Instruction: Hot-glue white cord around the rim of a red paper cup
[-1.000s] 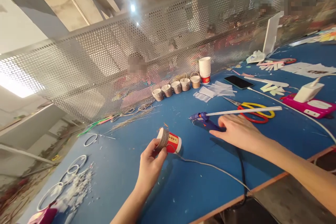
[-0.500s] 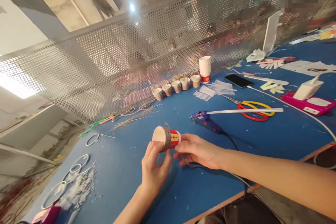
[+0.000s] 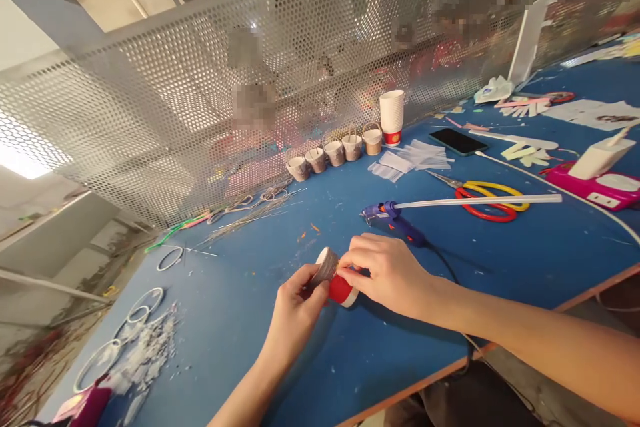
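A paper cup with a red band and white rim lies tilted in my left hand, whose fingers and thumb are closed around it. Grey-brown cord is wound round the cup's wider part. My right hand is closed in a pinch on the cord at the edge of the winding; its fingertips partly hide that spot. Just beyond the right hand lies a blue glue gun with a long clear glue stick in it.
Several small cord-wrapped buckets stand by the perforated metal screen, beside stacked paper cups. Scissors, a phone and a pink power strip lie right. White rings and grey scraps lie left.
The cup has turned and tipped, its mouth now facing up and away. My right hand has moved from beside the cup's base to a pinch at the winding's edge.
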`<state>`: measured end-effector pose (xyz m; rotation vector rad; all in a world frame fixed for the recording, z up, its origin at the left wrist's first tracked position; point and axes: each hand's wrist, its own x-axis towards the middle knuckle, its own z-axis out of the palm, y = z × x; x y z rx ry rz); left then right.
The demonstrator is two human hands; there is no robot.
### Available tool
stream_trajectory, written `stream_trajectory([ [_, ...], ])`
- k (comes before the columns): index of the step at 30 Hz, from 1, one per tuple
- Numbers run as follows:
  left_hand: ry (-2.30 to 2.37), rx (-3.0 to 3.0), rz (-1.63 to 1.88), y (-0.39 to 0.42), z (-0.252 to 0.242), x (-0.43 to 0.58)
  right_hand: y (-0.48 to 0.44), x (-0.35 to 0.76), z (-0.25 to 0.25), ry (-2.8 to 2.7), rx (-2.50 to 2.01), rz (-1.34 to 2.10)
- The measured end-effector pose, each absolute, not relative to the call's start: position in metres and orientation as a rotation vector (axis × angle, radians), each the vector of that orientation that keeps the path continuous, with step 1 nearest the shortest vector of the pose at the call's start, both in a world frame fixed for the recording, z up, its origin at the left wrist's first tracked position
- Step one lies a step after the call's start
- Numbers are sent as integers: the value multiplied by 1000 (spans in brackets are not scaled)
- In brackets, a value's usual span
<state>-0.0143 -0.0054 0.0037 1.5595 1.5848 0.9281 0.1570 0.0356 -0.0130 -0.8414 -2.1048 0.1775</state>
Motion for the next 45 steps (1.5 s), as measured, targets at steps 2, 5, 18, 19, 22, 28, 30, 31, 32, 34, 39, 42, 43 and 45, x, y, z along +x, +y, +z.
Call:
stream_trajectory([
  [2,1548,1505,913,-5,5,-15,36,156,-14,-2071,-853,207],
  [5,1488,1477,920,-6,5,-15,37,155,-13,-2020,-885,283],
  [18,1550,1542,943,-9,5,-13,31,156,-16,-1951,-877,363],
  [19,1551,1544,939,-9,5,-13,31,156,-17,-1947,-878,361],
  [22,1545,1555,931,-10,4,-13,30,156,-17,-1942,-876,359],
  [28,1526,1576,945,-10,4,-14,29,156,-18,-1938,-898,374],
  [30,1526,1586,947,-10,4,-14,29,156,-18,-1939,-905,382],
  [31,1523,1592,948,-10,3,-14,29,156,-18,-1941,-909,385],
  [32,1519,1596,950,-10,3,-15,29,156,-18,-1942,-913,389],
  [34,1515,1601,955,-10,3,-15,29,156,-18,-1942,-921,398],
  [39,1513,1611,959,-10,3,-15,29,156,-17,-1935,-920,411],
  [42,1476,1626,972,-10,3,-16,30,157,-18,-1932,-908,420],
  [43,1468,1627,977,-10,3,-16,30,157,-18,-1929,-906,424],
  [45,1456,1629,981,-10,3,-16,30,158,-19,-1920,-904,432],
])
